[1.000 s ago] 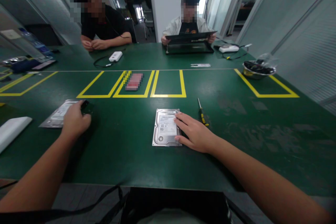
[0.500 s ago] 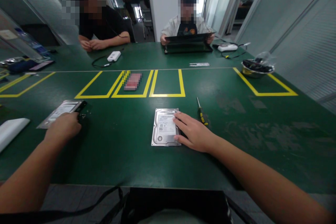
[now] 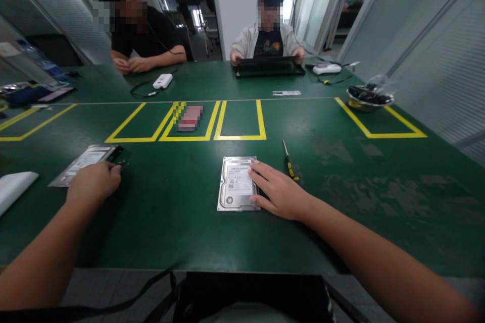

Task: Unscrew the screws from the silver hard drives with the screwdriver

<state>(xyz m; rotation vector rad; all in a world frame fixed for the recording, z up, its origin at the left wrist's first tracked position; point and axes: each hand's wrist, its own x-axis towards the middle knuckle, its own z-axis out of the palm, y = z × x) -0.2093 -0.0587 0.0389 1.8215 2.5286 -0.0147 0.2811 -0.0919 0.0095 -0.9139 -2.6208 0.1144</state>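
A silver hard drive (image 3: 237, 186) with a white label lies flat on the green table. My right hand (image 3: 278, 189) rests on its right edge, fingers stretched out and touching the label side. To the left, a second hard drive (image 3: 89, 159) lies partly under my left hand (image 3: 93, 184). The left fingers are pinched together beside several tiny screws (image 3: 124, 163); what sits between the fingertips, if anything, is too small to make out. A black and yellow screwdriver (image 3: 290, 162) lies to the right of my right hand, apart from it.
Yellow tape outlines (image 3: 240, 137) mark the table, one around a blurred pink item (image 3: 190, 118). A metal bowl (image 3: 369, 101) of dark parts stands at the right. A white object (image 3: 17, 186) is at the left edge. Two people (image 3: 147, 40) sit opposite, one holding a black panel (image 3: 271, 66).
My left hand has shifted slightly right, its pinched fingertips nearer the tiny screws. My right hand stays on the hard drive. The person opposite has lowered the black panel a little.
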